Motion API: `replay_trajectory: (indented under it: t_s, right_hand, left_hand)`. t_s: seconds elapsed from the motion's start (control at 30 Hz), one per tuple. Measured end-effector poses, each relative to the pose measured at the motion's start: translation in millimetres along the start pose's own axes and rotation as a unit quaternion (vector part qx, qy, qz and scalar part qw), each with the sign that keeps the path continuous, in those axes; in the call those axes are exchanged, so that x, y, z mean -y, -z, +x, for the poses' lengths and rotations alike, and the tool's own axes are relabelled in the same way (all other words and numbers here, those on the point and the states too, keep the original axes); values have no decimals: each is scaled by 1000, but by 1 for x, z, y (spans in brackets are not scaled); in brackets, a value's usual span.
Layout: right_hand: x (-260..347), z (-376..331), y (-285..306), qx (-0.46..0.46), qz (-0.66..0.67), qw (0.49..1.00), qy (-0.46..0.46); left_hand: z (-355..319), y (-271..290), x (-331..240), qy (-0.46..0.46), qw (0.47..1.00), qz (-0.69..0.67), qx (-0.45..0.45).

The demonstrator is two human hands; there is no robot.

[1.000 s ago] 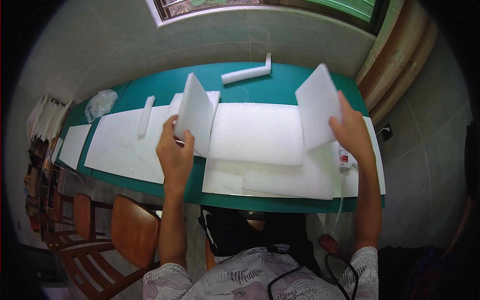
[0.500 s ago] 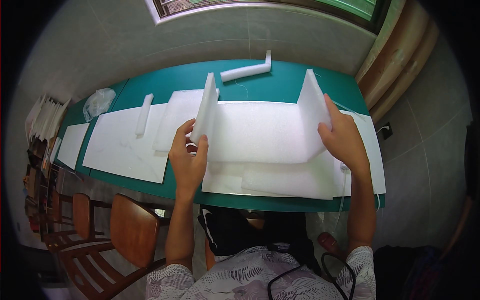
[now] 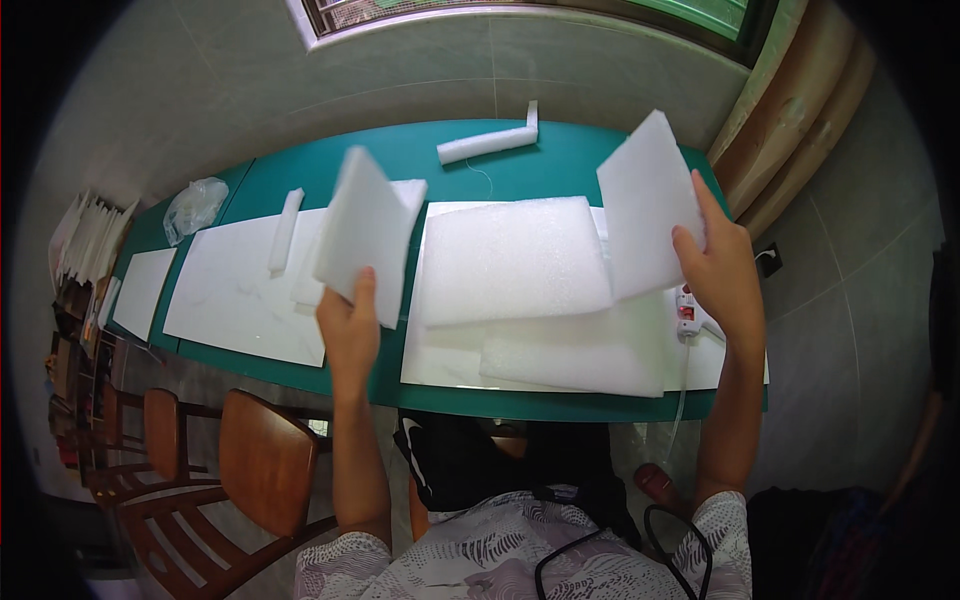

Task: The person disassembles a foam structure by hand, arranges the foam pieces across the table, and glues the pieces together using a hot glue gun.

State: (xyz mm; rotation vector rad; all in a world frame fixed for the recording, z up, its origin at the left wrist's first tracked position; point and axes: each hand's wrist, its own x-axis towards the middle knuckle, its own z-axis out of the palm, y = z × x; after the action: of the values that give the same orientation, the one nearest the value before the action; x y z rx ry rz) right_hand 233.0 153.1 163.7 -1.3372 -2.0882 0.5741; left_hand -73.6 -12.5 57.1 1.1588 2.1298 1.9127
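My left hand (image 3: 347,335) grips the lower edge of a white foam sheet (image 3: 372,220), thumb on its near face, and holds it tilted up over the table. On the other side my right hand (image 3: 722,275) pinches a second foam panel (image 3: 650,205) by its right edge, also raised at a slant. Between them a wide foam sheet (image 3: 515,260) rests above another foam sheet (image 3: 580,365), both over a glossy white board (image 3: 428,355). Behind the left panel, more white foam (image 3: 415,192) is partly hidden.
A green table (image 3: 400,150) bears an L-shaped foam strip (image 3: 490,143), a short foam strip (image 3: 285,230), a marbled white board (image 3: 235,300) and a crumpled clear bag (image 3: 195,208). Beside my right wrist lies a white power strip (image 3: 688,315) with a cable. Wooden chairs (image 3: 265,460) stand at left.
Both hands have moved apart, carrying their foam panels outward from the ends of the wide sheet. The panels now turn their broad faces more toward me. The power strip has come into fuller view.
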Motion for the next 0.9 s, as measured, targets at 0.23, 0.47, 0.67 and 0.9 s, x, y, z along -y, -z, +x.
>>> replay_trajectory:
  t_s: [0.23, 0.47, 0.67, 0.9]
  right_hand:
    - [8, 7, -28, 5, -103, 988, 119]
    - [13, 13, -32, 67, -84, 991, 84]
    - [11, 11, -13, 167, 47, 985, 4]
    - [-8, 11, -10, 179, 102, 979, 13]
  left_hand:
    - [-11, -35, -7, 7, 996, 75, 45]
    - [-22, -38, 0, 79, 994, 42, 54]
    - [-21, -34, 1, 116, 987, 56, 100]
    - [-25, -22, -10, 97, 991, 42, 83]
